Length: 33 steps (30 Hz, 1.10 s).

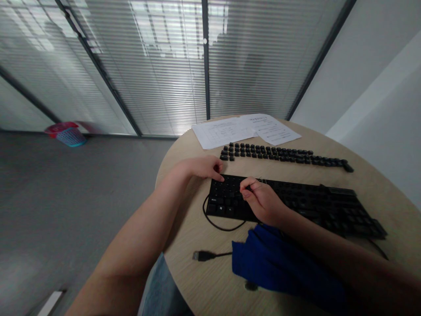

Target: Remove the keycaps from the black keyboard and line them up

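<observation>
A black keyboard [302, 199] lies across the round table, several of its upper-left keycaps gone. My left hand [207, 166] rests at its far left corner, thumb tip touching the edge and the other fingers curled; what they hold, if anything, is hidden. Over the left part of the keyboard, my right hand [261, 199] is closed in a pinch. Thin pale wire strands [263, 180] show just behind its knuckles, looking like part of a small wire tool; the rest is hidden. Loose black keycaps [263, 151] stand in rows beyond the keyboard.
Printed papers [226, 131] lie at the table's far edge. A blue cloth [263, 259] sits near me, with a USB plug [204, 255] and a small dark round item [251, 286] beside it. The keyboard cable [223, 228] loops at left. A basket [70, 135] stands on the floor.
</observation>
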Each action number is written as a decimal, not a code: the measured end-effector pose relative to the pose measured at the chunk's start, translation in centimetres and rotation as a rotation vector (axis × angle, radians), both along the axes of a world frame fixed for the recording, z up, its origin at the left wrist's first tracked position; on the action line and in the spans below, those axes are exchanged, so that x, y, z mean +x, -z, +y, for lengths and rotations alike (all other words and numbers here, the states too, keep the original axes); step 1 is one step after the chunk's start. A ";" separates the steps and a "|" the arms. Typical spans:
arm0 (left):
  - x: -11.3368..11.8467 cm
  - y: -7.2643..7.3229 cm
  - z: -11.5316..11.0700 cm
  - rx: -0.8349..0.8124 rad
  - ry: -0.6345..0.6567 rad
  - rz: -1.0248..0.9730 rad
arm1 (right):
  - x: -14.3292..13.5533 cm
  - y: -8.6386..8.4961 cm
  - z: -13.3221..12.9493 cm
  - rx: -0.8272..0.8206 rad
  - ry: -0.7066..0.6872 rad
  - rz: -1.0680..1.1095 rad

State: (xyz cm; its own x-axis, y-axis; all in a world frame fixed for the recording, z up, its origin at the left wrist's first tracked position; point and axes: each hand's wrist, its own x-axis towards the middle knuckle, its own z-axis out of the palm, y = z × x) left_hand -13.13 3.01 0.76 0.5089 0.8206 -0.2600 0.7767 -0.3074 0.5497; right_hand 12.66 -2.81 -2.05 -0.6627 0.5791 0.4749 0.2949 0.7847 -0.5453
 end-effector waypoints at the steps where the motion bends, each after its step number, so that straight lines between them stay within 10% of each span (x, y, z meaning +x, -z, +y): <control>1: 0.0 0.0 0.0 -0.006 0.004 -0.003 | 0.0 0.0 0.0 -0.006 0.002 -0.003; 33: 0.5 -0.5 -0.3 0.054 0.014 0.037 | -0.1 -0.2 0.1 -0.154 0.019 0.006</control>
State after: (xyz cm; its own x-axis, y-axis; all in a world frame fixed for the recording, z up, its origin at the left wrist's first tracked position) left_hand -12.64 2.69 1.29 0.5112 0.8268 -0.2348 0.7917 -0.3467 0.5030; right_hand 12.60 -2.69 -1.87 -0.6487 0.6576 0.3831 0.3054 0.6860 -0.6604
